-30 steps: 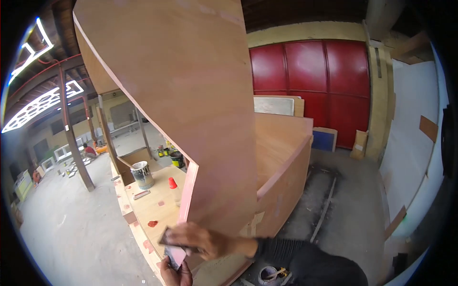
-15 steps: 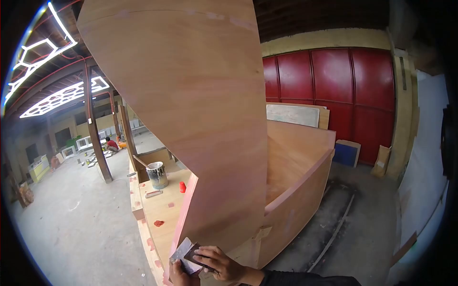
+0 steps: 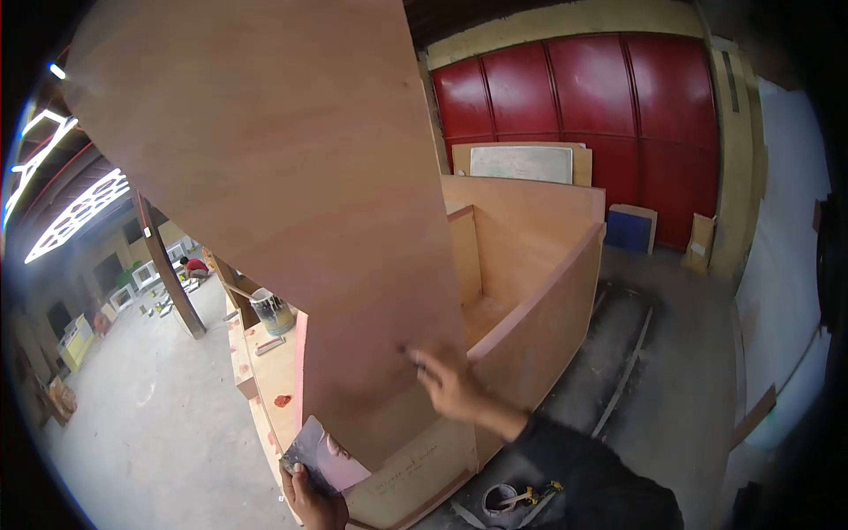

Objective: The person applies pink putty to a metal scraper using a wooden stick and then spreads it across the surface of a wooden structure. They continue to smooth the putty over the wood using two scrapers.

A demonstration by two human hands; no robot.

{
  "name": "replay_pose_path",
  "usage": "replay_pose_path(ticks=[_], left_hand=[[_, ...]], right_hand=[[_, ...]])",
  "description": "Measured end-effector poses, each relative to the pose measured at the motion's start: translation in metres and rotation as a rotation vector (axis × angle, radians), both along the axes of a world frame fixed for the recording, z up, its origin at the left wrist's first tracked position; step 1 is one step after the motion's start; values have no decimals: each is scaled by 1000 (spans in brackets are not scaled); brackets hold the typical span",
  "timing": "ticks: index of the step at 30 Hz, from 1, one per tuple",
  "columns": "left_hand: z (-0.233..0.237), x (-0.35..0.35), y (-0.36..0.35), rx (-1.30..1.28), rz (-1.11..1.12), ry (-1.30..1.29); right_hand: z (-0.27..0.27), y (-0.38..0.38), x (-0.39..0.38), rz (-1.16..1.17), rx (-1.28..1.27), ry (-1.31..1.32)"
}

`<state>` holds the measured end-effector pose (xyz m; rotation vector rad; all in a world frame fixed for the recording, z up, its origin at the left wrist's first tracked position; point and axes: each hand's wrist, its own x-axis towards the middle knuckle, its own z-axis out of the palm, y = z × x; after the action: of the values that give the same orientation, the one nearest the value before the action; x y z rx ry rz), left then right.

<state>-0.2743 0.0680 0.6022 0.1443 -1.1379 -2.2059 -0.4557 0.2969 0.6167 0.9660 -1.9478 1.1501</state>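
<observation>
My left hand (image 3: 311,503) grips a flat putty board (image 3: 325,459) at the bottom of the view, thumb on top. A small lump of brownish putty (image 3: 336,447) clings to the board's right edge. Higher up, my right hand (image 3: 455,389) reaches to the tall plywood panel (image 3: 256,194), fingers closed on a thin dark spreader (image 3: 405,350), smeared by motion. The spreader's edge is right at the panel's surface. Pinkish patches tint the panel around it. Below, a paler strip (image 3: 406,473) carries handwriting.
A paint-streaked can (image 3: 272,311) and a red blob (image 3: 282,400) sit on the ledge at left. An open plywood box (image 3: 539,327) extends right. A tub (image 3: 500,500) stands on the floor near my right arm. Far left, a person (image 3: 193,266) crouches.
My right hand has left the putty board and moved up and right to the panel with the spreader. The left hand has shifted slightly left with the board. The view has turned right.
</observation>
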Motion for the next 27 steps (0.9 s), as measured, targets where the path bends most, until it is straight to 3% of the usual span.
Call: replay_pose_path(ticks=[2,4,6,12,16,18,22,24,26,27], left_hand=[[-6,-1,0,-13,-3,-25],[-17,-1,-3,-21,0,-44],[-27,0,-8,-102,10,-73],[-16,14,9,19,87,-117],[-29,23,4,-32,148,-156],[-45,25,-2,-450,273,-207],[-40,31,6,-312,258,-181],[-40,34,7,56,174,-199],[-35,33,14,0,181,-212],[-33,31,16,-55,184,-220]], right_hand=[[59,26,-28,-54,20,26],[118,48,-59,-188,-2,218],[190,65,-73,-129,-116,322],[320,109,-173,-355,-23,630],[348,108,-163,-297,20,656],[350,105,-164,-322,84,722],[322,107,-170,-384,151,684],[319,121,-151,-381,510,249],[312,132,-168,-281,444,241],[312,136,-175,-159,242,234]])
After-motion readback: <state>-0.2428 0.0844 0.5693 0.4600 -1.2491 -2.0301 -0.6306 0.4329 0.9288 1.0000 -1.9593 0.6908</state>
